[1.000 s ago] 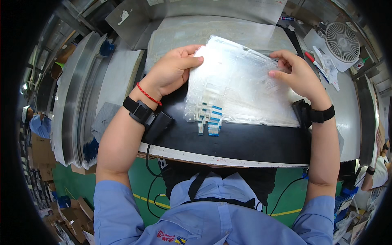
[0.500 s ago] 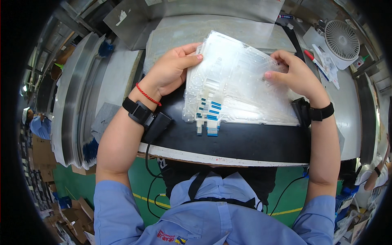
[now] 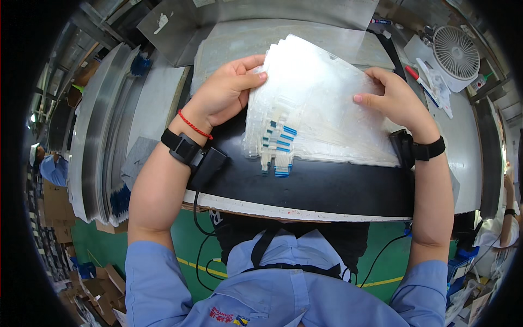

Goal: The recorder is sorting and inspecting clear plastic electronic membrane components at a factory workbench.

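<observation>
A fanned stack of clear plastic film sheets (image 3: 321, 103) is held over a black mat (image 3: 338, 185) on the bench. Short ribbon tails with blue and dark stripes (image 3: 281, 144) stick out at the stack's lower left. At its upper left edge, my left hand (image 3: 234, 87) pinches the sheets, thumb on top and fingers behind. My right hand (image 3: 395, 101) grips the right edge, its thumb on the front and the other fingers partly hidden behind. Each wrist wears a black strap with a small black device; a red cord circles the left wrist.
Large pale sheets (image 3: 348, 46) lie behind the stack, before a metal panel (image 3: 261, 11). A white fan (image 3: 456, 53), a red-capped marker (image 3: 412, 73) and plastic wrapping stand at the right. Tall metal plates (image 3: 103, 131) rise at the left. Another person (image 3: 54, 169) is far left.
The stack's top edge has risen slightly and tilted, and the sheets have fanned further apart, with the striped tails shifting. Both hands keep their hold, moving only a little.
</observation>
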